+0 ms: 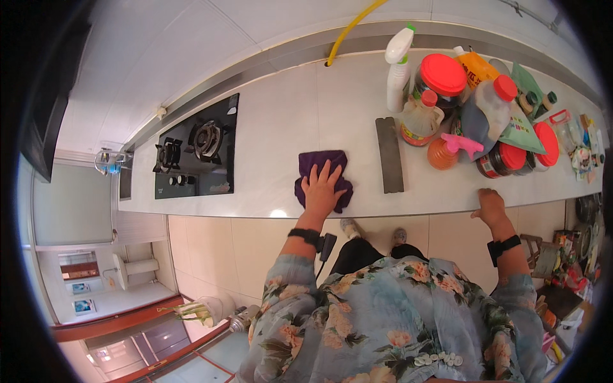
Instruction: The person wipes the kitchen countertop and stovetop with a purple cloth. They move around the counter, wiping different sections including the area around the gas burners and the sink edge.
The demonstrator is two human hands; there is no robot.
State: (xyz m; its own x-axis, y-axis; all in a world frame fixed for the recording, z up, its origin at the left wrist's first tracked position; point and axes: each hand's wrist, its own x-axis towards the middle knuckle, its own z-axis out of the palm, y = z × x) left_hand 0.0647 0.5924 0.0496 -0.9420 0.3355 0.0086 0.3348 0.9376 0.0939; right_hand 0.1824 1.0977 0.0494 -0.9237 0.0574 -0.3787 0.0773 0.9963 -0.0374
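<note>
My left hand [322, 190] lies flat with spread fingers on a dark purple cloth [323, 158], pressing it onto the white countertop [273, 143] near the front edge. At the right, my right hand [489, 206] rests at the counter's front edge with its fingers curled down; whether it grips anything cannot be told. Between the hands lies a flat dark grey bar [390, 155], perhaps a sharpening stone. Just beyond my right hand stand red-lidded jars [503, 159] and an orange spray bottle [442, 154] with a pink trigger head.
A black glass gas hob [210, 172] is set in the counter at left. Back right, a white spray bottle [397, 81], a large red-lidded jar [443, 76], bottles and packets crowd together. A yellow hose [349, 29] enters a hole at the back. A plant pot [215, 309] stands lower left.
</note>
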